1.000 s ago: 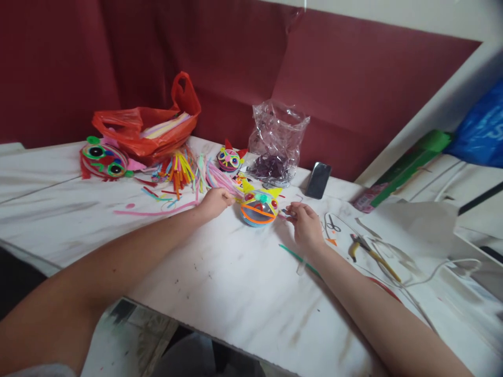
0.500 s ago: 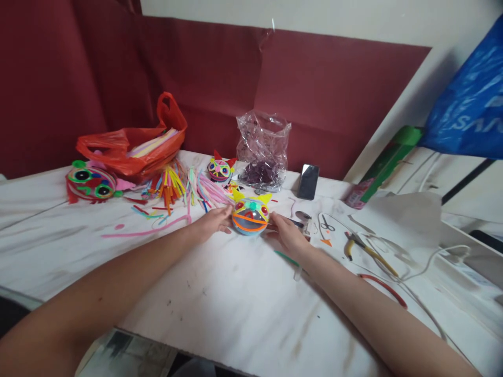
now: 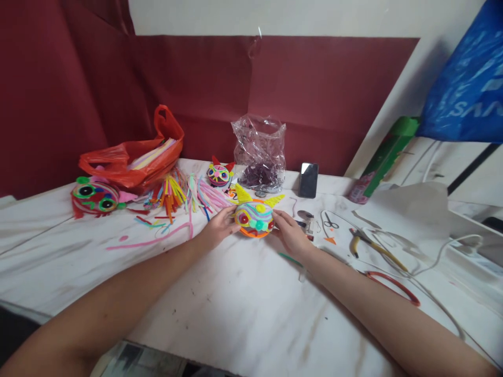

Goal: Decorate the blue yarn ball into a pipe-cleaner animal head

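Observation:
A round craft ball [image 3: 255, 219] wrapped in coloured pipe cleaners, with two yellow ears, sits between both my hands on the white marble table [image 3: 236, 303]. My left hand [image 3: 219, 226] grips its left side, my right hand [image 3: 288, 231] its right side. The ball is tipped forward, its pompom face pointing down toward me. Loose pipe cleaners [image 3: 176, 196] lie spread just behind my left hand.
At the back stand a red plastic bag [image 3: 133, 157] of pipe cleaners, a clear bag [image 3: 260, 154], a small cat-faced ball [image 3: 219, 175] and a phone [image 3: 308, 179]. A red-green craft face [image 3: 94, 196] lies left. Small scissors [image 3: 330, 222], pliers [image 3: 369, 247] and cables lie right.
Both hands have closed in on the craft ball from its sides. The ball has been tipped forward, so its top with the ears now faces up and back.

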`<action>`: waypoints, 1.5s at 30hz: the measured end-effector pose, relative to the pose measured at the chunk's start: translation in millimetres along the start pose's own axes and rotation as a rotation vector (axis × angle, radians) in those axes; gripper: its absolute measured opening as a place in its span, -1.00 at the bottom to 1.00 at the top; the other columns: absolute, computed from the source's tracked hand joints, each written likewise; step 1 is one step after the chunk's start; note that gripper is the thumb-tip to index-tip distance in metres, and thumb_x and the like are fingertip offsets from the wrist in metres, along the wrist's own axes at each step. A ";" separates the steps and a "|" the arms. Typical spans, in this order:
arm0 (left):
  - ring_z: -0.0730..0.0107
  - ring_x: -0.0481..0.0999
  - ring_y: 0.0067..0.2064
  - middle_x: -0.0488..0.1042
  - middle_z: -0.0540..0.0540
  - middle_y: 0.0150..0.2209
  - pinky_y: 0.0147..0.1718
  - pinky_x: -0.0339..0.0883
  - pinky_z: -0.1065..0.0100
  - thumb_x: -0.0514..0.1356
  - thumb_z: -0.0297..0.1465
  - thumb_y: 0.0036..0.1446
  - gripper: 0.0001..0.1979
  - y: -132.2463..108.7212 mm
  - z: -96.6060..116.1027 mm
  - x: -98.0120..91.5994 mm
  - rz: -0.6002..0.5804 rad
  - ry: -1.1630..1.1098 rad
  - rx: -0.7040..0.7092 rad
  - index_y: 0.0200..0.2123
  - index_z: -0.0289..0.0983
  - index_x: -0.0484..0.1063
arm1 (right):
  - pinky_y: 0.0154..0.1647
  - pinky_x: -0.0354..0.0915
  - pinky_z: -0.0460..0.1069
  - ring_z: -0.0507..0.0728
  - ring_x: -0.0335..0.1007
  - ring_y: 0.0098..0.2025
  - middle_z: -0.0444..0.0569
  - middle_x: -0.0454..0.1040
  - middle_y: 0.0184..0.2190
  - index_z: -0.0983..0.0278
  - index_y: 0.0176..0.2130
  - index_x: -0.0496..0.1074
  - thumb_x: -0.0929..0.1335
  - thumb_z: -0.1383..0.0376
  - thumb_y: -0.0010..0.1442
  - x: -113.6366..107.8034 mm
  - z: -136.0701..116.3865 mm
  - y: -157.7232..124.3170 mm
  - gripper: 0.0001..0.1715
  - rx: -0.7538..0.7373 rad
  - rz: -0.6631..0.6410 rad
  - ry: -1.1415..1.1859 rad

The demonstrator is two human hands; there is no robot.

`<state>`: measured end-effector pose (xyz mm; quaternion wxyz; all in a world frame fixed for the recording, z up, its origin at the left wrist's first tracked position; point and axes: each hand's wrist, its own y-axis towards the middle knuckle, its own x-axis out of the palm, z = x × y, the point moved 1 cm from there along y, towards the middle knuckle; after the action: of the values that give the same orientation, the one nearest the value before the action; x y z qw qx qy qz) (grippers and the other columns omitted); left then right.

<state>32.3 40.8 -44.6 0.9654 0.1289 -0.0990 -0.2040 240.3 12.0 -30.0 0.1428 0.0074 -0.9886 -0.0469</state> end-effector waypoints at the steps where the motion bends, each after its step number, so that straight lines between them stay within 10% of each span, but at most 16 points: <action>1: 0.04 0.28 0.21 0.34 -0.24 0.14 0.18 0.14 0.05 0.38 -0.34 -0.12 -0.41 -0.2 0.3 0.1 0.012 -0.010 -0.001 0.03 -0.26 0.34 | -0.25 0.39 -0.04 0.07 0.41 -0.29 -0.13 0.49 -0.37 0.22 -0.32 0.46 0.45 0.03 -0.03 0.3 -0.9 -0.2 -0.65 0.001 0.003 0.000; 15: 0.12 0.39 0.09 0.41 -0.21 0.05 0.09 0.24 0.09 0.39 -0.37 -0.16 -0.45 -1.3 1.3 9.0 0.048 0.045 -0.056 -0.06 -0.28 0.32 | -0.45 0.44 -0.04 0.08 0.47 -0.41 0.03 0.56 -0.40 0.33 -0.34 0.46 0.25 0.28 0.28 2.3 -4.3 -1.1 -0.74 0.220 0.018 -0.002; 25: 0.00 0.38 0.11 0.33 -0.27 0.13 0.05 0.29 0.06 0.44 -0.39 -0.29 -0.09 -1.4 -7.4 5.6 -0.008 0.168 -0.113 0.16 -0.23 0.11 | -0.45 0.44 -0.03 0.13 0.49 -0.36 0.06 0.58 -0.37 0.31 -0.36 0.49 0.30 0.24 0.22 3.0 -1.7 -0.5 -0.77 0.217 -0.001 -0.018; 35: 0.07 0.41 0.07 0.39 -0.21 0.06 0.07 0.26 0.09 0.46 -0.37 -0.29 -0.19 0.3 -7.3 7.9 0.033 0.211 -0.091 0.06 -0.25 0.20 | -0.30 0.43 0.00 0.17 0.49 -0.18 0.06 0.58 -0.20 0.27 -0.31 0.52 0.35 0.09 0.13 3.3 -2.2 -1.8 -0.69 0.105 -0.111 -0.008; 45: 0.07 0.42 0.06 0.41 -0.20 0.03 0.03 0.29 0.12 0.48 -0.36 -0.36 -0.18 -3.4 -4.7 14.1 0.090 0.240 -0.066 0.01 -0.26 0.20 | 0.08 0.23 0.11 0.21 0.40 -0.01 -0.03 0.55 -0.11 0.25 -0.13 0.46 0.45 0.34 -0.20 14.3 0.8 -6.8 -0.47 -0.146 -0.129 -0.273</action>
<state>44.9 32.9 -48.1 0.9822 0.1158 0.0183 -0.1467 226.4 4.9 -27.4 0.0038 0.0538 -0.9903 -0.1283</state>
